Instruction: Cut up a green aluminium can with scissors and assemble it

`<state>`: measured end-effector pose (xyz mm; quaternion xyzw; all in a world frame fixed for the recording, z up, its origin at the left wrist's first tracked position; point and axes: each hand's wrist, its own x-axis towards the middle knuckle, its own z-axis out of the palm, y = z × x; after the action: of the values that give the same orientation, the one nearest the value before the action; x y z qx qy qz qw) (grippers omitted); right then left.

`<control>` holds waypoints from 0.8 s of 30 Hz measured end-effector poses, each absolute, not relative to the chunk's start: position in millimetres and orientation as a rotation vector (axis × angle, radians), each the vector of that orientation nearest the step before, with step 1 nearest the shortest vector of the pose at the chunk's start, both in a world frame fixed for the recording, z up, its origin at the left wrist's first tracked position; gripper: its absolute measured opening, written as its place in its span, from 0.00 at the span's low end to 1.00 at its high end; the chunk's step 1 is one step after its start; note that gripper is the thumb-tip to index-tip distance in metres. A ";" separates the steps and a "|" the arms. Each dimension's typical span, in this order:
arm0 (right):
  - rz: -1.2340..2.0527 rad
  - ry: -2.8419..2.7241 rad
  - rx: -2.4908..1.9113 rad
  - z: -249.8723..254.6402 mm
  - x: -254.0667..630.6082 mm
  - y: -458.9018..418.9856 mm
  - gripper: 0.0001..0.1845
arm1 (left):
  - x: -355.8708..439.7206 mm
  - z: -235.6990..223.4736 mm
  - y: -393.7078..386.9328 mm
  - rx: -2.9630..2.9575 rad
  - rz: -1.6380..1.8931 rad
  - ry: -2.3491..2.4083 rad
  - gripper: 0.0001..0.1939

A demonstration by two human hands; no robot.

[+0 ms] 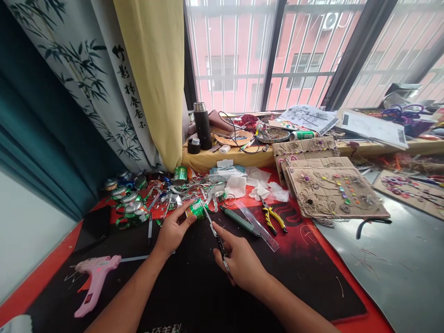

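Across our black mat [294, 286], our left hand [173, 229] curls tightly around a green aluminium can [196, 210], while our right hand [239, 261] clamps a slim steel blade [211, 224] angled up at the can. If the blade slips on the curved metal, it could cut our left fingers. Both forearms angle inward from the frame's bottom, with a pink glue gun [95, 282] at lower left.

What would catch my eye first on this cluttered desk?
Your eye would likely go to the centre, where the left hand grips a green drink can while the right hand holds a slim cutting tool. A pink hot glue gun lies at lower left on the black mat, and twine-decorated cardboard panels sit at right.
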<state>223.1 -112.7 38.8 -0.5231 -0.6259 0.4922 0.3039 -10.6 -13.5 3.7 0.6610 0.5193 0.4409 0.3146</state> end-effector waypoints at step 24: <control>1.353 -1.621 -1.378 38.5 225.7 -111.5 0.40 | -6.8 2.0 -16.1 1.723 1.160 1.312 0.30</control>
<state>225.7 -111.5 38.5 -0.5204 -0.6121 0.5112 0.3054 -6.8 -16.1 2.0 0.6606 0.5030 0.4449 0.3357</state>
